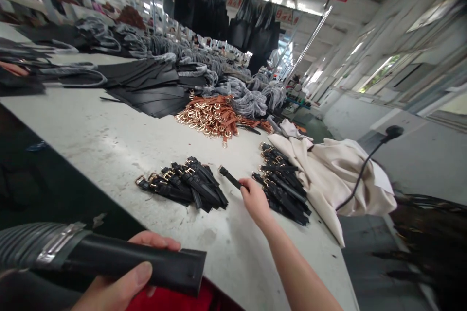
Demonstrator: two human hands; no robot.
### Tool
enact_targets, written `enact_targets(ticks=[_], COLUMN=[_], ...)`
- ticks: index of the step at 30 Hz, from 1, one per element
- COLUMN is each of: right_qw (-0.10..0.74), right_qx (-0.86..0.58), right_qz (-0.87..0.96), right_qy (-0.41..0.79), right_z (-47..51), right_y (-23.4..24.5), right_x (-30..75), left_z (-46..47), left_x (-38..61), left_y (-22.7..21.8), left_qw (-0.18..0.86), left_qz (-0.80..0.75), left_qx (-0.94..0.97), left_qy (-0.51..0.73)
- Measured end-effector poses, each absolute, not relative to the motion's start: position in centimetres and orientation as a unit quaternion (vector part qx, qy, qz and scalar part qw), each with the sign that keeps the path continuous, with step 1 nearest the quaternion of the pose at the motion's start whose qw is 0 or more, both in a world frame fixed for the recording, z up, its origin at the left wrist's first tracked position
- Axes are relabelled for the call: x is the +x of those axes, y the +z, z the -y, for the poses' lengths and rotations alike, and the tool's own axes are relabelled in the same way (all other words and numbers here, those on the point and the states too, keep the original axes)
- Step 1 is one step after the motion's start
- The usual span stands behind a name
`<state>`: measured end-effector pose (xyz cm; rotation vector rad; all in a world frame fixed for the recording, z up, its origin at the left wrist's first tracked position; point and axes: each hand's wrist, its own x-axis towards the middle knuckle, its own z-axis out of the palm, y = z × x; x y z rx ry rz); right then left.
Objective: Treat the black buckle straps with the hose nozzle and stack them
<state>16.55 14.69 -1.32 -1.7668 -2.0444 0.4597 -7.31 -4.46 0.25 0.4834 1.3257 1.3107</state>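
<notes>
My left hand is closed around a bundle of long black leather straps, held low at the near edge of the white table. My right hand reaches out over the table and pinches one short black buckle strap. To its left lies a pile of black buckle straps with gold buckles. A second pile of black buckle straps lies just right of that hand.
A heap of brown buckle straps lies further back. Stacks of black leather pieces and grey bundles cover the far table. A cream cloth with a black cable over it hangs off the right edge.
</notes>
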Motion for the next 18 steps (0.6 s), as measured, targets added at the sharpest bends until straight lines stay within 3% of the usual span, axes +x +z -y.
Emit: enact_targets(ticks=[3, 6, 10, 13, 18], right_qw=[0.263, 0.229, 0.15, 0.16, 0.199], right_qx=[-0.617, -0.645, -0.673, -0.657, -0.599], right_qz=[0.686, 0.648, 0.694, 0.733, 0.762], right_qy=[0.282, 0.333, 0.207, 0.08, 0.144], right_z=[-8.9, -3.1, 1.0, 1.0, -1.1], right_y=[-2.0, -2.8, -3.1, -3.1, -4.2], right_x=[22.4, 27.0, 29.0, 28.0, 25.2], left_z=[5.0, 5.2, 5.3, 5.7, 7.1], left_x=[-7.5, -7.2, -5.4, -4.0, -3.0], left_y=[0.0, -0.1, 1.3, 2.7, 3.8], left_qw=[0.586, 0.603, 0.601, 0.591, 0.581], left_qz=[-0.556, -0.537, -0.505, -0.497, -0.497], left_qx=[0.211, 0.23, 0.292, 0.306, 0.312], left_qy=[0.55, 0.543, 0.546, 0.557, 0.564])
